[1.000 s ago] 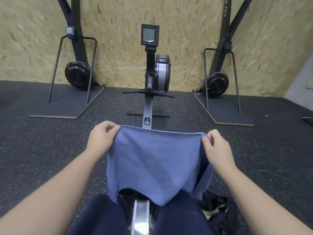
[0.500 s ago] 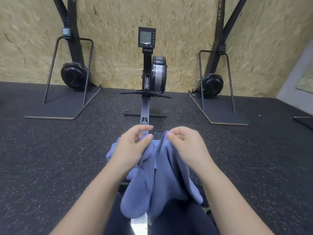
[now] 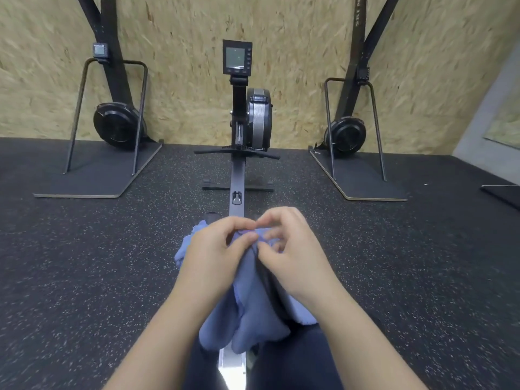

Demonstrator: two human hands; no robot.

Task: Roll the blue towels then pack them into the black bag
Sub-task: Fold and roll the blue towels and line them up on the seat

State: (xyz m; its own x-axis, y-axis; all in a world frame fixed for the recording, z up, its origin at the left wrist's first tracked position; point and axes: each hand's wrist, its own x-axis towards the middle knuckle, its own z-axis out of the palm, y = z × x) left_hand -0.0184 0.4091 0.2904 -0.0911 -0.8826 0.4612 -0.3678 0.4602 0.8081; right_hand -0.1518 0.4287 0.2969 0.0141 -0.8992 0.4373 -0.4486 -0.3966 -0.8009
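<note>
The left hand [image 3: 215, 257] and right hand [image 3: 292, 254] pinch the blue towel's [image 3: 253, 311] top edge together, fingers clenched on it. Its long axis hangs downward over the rowing machine rail [image 3: 236, 190].

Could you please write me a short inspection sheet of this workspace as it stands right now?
Surface: dark speckled rubber floor; no table.
Job's things: one blue towel, folded and hanging over the lap; black bag not in view.
Clutter: nothing seen.
Hands: left hand and right hand both pinch the towel's top edge, close together.
Cables: nothing seen.
Surroundings: rowing machine straight ahead, its rail running toward the person; a ski machine on each side; chipboard wall behind.
</note>
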